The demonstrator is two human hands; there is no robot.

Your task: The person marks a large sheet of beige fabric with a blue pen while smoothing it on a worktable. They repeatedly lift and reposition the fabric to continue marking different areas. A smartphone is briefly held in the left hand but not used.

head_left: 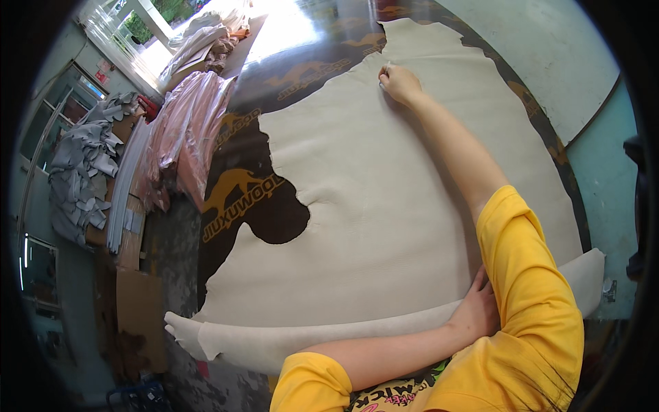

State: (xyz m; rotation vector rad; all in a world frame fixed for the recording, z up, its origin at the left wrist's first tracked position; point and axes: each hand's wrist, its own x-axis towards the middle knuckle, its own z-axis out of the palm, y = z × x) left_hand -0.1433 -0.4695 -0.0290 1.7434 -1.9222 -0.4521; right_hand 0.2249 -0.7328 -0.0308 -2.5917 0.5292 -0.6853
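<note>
A large cream leather hide (pixel 371 199) lies spread on a dark, patterned table (pixel 274 213), with an irregular left edge and a deep rounded notch. Its near end forms a thick roll or fold (pixel 288 340) along the table's front. My right hand (pixel 399 84) reaches to the far part of the hide, its fingers closed in a pinch; what they hold is too small to make out. My left hand (pixel 477 307) rests on the hide just at the near fold, fingers stretched out and partly hidden behind my right sleeve.
Left of the table are pink material under clear plastic (pixel 189 130) and a heap of grey leather pieces (pixel 82 158). A cardboard box (pixel 141 323) stands lower left. More wrapped material (pixel 206 41) lies at the far left, near a bright opening. A pale wall (pixel 549 62) borders the right.
</note>
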